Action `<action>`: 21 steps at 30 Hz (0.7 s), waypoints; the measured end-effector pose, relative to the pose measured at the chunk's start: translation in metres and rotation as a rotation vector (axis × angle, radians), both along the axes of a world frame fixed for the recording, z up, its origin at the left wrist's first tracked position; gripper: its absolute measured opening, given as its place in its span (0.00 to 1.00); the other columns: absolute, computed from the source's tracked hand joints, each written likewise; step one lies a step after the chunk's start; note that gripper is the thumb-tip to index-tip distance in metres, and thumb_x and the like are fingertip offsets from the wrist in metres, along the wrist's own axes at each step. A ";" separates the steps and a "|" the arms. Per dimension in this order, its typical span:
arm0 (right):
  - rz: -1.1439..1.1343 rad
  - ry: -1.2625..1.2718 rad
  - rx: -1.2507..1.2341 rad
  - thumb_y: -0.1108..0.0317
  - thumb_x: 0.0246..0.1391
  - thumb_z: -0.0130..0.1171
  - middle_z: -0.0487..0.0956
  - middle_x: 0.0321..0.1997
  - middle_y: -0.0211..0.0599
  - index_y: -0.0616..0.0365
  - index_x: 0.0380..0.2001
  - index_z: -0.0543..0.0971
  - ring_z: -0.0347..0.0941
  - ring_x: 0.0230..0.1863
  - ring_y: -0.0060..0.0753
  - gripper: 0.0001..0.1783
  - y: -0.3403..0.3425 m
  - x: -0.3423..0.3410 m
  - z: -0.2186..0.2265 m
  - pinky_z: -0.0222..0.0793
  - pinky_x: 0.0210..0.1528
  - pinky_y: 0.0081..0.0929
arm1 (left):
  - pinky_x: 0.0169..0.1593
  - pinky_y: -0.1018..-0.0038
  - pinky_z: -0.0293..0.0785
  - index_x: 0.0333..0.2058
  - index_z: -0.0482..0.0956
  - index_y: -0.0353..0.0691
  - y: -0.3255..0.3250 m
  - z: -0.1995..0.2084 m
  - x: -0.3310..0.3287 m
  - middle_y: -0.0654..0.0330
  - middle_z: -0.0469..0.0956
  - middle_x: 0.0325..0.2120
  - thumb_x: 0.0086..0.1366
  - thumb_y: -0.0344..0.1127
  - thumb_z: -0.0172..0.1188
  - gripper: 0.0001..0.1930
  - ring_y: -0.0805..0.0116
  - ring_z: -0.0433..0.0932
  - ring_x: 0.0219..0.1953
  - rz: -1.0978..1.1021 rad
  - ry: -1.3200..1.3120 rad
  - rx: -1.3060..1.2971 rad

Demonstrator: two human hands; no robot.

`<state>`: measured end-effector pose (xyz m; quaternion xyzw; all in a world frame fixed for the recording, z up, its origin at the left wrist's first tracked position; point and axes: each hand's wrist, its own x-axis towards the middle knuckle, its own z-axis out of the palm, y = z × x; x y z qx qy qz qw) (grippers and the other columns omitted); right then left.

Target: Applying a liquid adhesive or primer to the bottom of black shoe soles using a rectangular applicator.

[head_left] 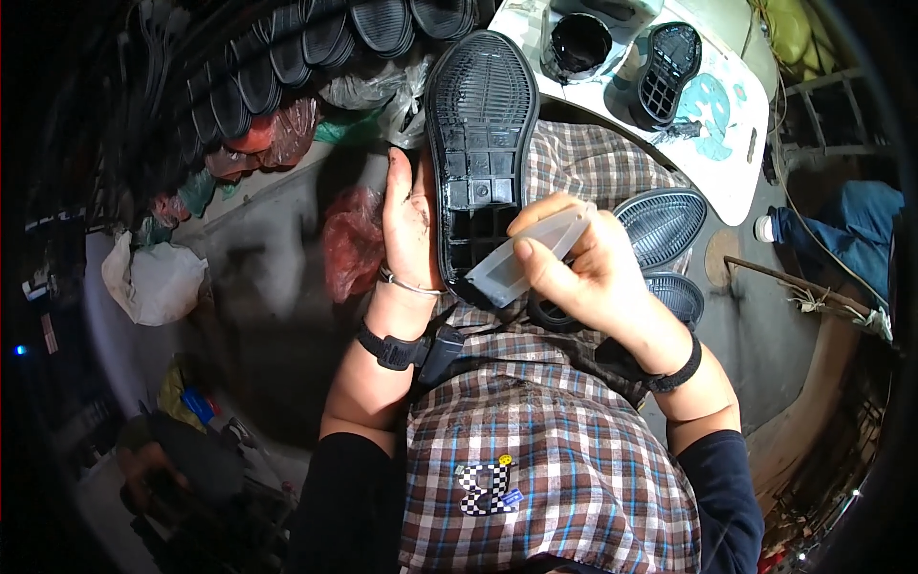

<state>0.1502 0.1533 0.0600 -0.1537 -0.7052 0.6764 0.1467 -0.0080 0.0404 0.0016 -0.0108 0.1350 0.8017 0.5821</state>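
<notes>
A large black rubber shoe sole [483,115] stands lengthwise above my lap, its inner side up, with ribs at the toe and open square cells toward the heel. My left hand [411,222] supports it along the left edge; the thumb points up and the other fingers are hidden behind the sole. Between the thumb and fingers of my right hand [595,275] is a translucent plastic scraper [524,256], slanting down over the heel cells. Whether its edge touches the rubber is unclear. More black soles [660,228] lie on the checked apron beside my right hand.
A white board [741,177] at the upper right bears a pot of black liquid [579,46], a smaller sole [669,72] and a black-tipped brush. Rows of soles [382,27] and plastic bags [359,239] line the left. At right are a stick [798,279] and someone's jeans [851,234].
</notes>
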 end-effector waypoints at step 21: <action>0.211 -0.057 0.108 0.67 0.55 0.61 0.80 0.29 0.36 0.61 0.40 0.77 0.77 0.28 0.26 0.12 0.050 0.003 0.026 0.72 0.29 0.23 | 0.55 0.60 0.74 0.56 0.68 0.32 -0.008 -0.003 0.000 0.47 0.75 0.50 0.70 0.63 0.36 0.36 0.55 0.78 0.49 -0.139 0.069 -0.190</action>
